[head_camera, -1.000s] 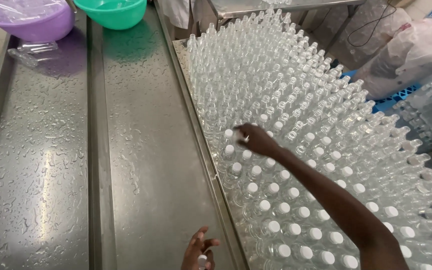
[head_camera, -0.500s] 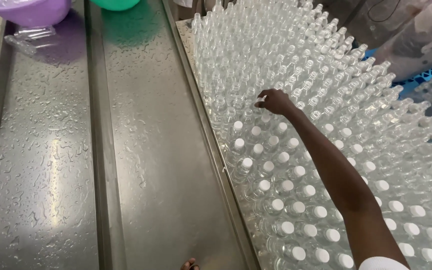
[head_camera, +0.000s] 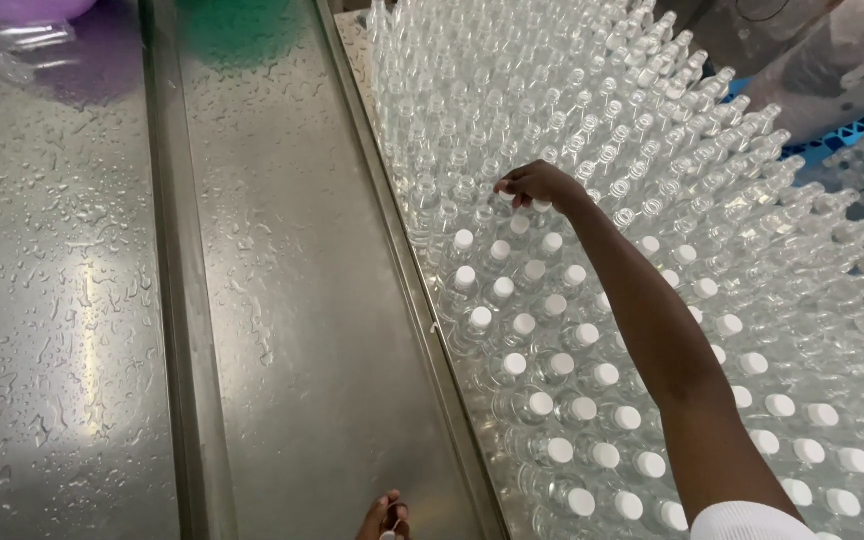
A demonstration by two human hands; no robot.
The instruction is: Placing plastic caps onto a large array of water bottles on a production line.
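Note:
A dense field of clear plastic bottles [head_camera: 652,130] stands upright on the right. The near rows wear white caps [head_camera: 552,305]; the far rows are uncapped. My right hand [head_camera: 542,185] reaches out over them at the line where the capped rows end, fingers pinched on a small white cap on a bottle mouth. Only the fingertips of my left hand [head_camera: 384,518] show at the bottom edge, over the wet metal trough, curled around something small and white that looks like a cap.
Two wet stainless-steel troughs [head_camera: 282,300] run lengthwise on the left, split by a raised rail [head_camera: 167,300]. A purple bowl [head_camera: 27,8] and crumpled clear plastic [head_camera: 12,45] sit top left. A blue crate [head_camera: 842,130] and more bottles lie at the right edge.
My right hand has moved farther out along the bottle rows. My left hand has dropped toward the bottom edge. The bowls have slid mostly out of the top of the view.

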